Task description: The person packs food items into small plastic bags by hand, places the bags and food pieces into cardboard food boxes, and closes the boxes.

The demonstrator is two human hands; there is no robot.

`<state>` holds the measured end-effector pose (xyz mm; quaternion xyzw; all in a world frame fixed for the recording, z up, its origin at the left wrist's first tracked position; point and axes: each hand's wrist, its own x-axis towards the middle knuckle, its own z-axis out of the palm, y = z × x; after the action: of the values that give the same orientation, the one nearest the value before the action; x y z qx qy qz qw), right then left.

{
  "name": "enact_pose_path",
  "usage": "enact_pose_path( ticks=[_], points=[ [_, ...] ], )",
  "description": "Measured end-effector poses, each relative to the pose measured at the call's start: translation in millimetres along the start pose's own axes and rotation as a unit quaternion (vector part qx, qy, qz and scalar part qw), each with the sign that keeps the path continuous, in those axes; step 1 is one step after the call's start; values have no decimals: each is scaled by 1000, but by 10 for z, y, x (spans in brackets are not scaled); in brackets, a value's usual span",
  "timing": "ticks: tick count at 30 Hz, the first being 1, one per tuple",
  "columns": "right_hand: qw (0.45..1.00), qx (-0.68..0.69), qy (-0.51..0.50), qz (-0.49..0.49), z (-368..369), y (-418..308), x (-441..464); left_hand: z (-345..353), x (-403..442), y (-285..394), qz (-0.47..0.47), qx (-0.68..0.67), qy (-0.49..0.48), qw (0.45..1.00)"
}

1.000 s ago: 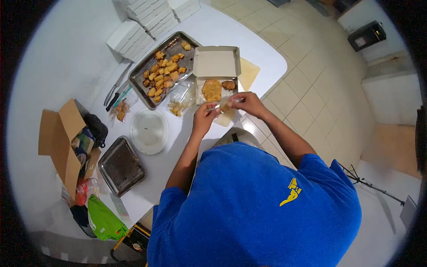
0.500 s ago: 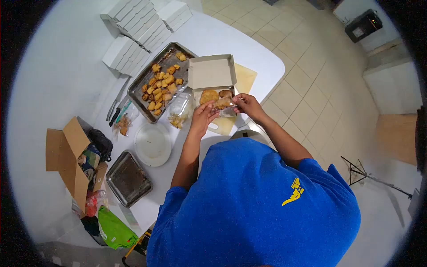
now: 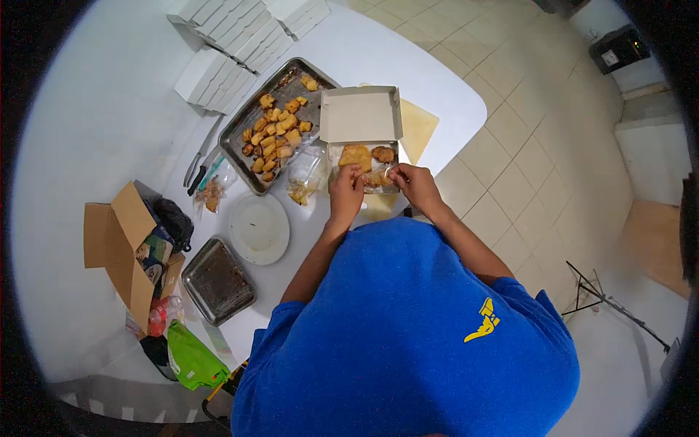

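Observation:
An open cardboard box (image 3: pixel 361 116) stands on the white table with its lid up. Inside lie a flat golden fried piece (image 3: pixel 355 156) and a smaller browned piece (image 3: pixel 383 154). At the box's near edge, my left hand (image 3: pixel 346 191) and my right hand (image 3: pixel 416 187) pinch opposite ends of a small clear bag (image 3: pixel 376 178) with brownish food in it. The bag lies within the box's front part. Left of the box is another clear bag (image 3: pixel 306 175) with yellowish pieces.
A metal tray (image 3: pixel 237 156) of browned chunks lies beyond the bags. White boxes (image 3: pixel 211 80) are stacked at the back. Nearer are a white plate (image 3: pixel 259 229), a dark metal pan (image 3: pixel 218 280), knives (image 3: pixel 196 175) and an open carton (image 3: pixel 131 218). A cutting board (image 3: pixel 419 131) lies under the box.
Both hands first held the clear bag before the box's near edge; it is now lowered into the box's front part. The whole view has shifted slightly.

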<state>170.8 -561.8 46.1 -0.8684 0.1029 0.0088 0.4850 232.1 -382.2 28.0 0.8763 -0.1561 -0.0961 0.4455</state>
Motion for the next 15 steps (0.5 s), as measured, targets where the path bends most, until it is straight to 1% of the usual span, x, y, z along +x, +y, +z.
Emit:
enact_pose_path(
  ticks=[1, 4, 7, 10, 13, 15],
  points=[
    [999, -38, 0, -5, -7, -35, 18, 20, 10, -20, 12, 6, 7, 1000],
    [972, -213, 25, -96, 6, -66, 74, 19, 6, 12, 57, 21, 20, 998],
    [941, -307, -49, -134, 21, -58, 205, -16, -39, 34, 84, 51, -51, 994],
    [943, -312, -66, -100, -40, -147, 311, 68, -47, -100, 32, -53, -82, 995],
    [943, -269, -51, -189, -63, -101, 365, 97, -62, -83, 27, -104, -73, 991],
    [953, -236, -87, -167, 19, -23, 374, 31, -141, 11, 55, -10, -87, 995]
  ],
)
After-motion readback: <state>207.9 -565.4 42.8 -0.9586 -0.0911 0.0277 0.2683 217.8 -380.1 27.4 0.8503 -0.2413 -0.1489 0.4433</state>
